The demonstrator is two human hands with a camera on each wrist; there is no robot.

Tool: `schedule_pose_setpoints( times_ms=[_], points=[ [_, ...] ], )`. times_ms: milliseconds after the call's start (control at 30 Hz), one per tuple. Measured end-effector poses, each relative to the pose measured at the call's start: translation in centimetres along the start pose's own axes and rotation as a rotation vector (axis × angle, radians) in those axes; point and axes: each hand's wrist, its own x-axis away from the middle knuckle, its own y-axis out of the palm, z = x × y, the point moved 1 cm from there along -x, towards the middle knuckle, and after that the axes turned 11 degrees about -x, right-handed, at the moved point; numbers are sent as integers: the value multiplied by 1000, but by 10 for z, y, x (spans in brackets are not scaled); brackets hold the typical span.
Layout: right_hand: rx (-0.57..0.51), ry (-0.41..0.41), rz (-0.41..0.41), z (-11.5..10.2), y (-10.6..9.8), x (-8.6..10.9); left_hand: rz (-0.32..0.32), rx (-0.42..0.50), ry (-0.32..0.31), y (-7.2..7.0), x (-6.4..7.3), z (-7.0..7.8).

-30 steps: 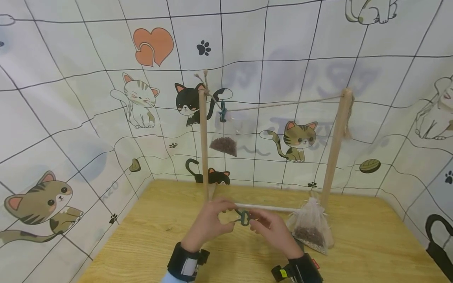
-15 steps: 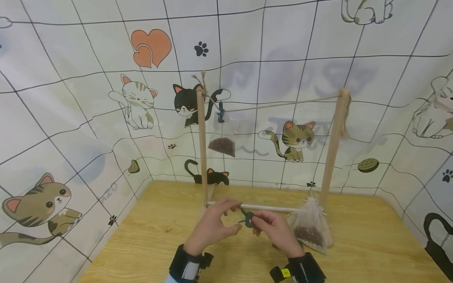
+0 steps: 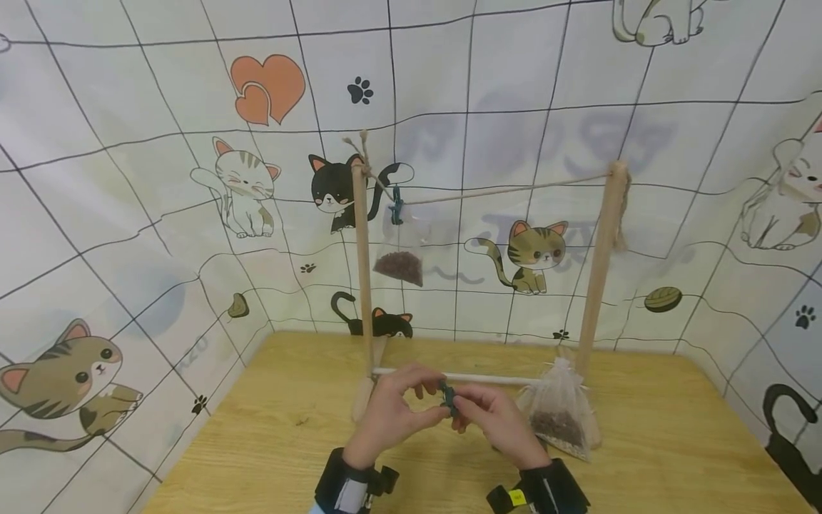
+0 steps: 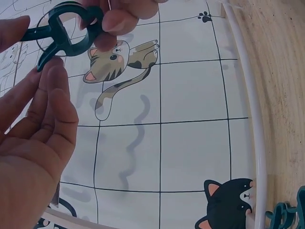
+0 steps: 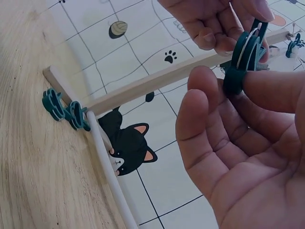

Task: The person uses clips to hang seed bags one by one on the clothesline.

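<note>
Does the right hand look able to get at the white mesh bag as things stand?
Probably, after letting go: the right hand pinches a green clip, while the white mesh bag sits close to its right with nothing obvious blocking the way.

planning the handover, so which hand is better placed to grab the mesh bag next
The right hand, probably: it is nearer the mesh bag than the left hand. Both pinch the green clip, but the left, on its two prongs, could perhaps hold it alone.
</note>
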Motion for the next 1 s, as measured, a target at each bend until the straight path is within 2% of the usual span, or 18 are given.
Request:
schedule_pose_setpoints(
  times_ms=[167, 233, 300, 400, 600, 667, 733, 867, 1000],
  points=[
    [57, -8, -13, 1, -6, 0, 6, 19, -35, -7, -5, 17],
    [108, 2, 3, 1, -13, 2, 7, 16, -40, -8, -5, 17],
    [171, 19, 44, -1, -22, 4, 14, 8, -41, -5, -4, 10],
    [256, 16, 176, -3, -40, 8, 26, -4, -45, -1, -2, -2],
    [520, -113, 450, -3, -81, 22, 38, 7, -34, 0, 0, -8],
    [591, -121, 529, -2, -91, 27, 35, 1, -41, 0, 1, -9],
    [614, -102, 598, 0, -100, 32, 29, -7, -53, -1, 1, -8],
    [625, 3, 704, 3, -114, 39, 12, -14, -88, 0, 0, -8],
    [690, 90, 694, 5, -123, 43, -1, 1, -108, 1, 1, -9]
  ],
)
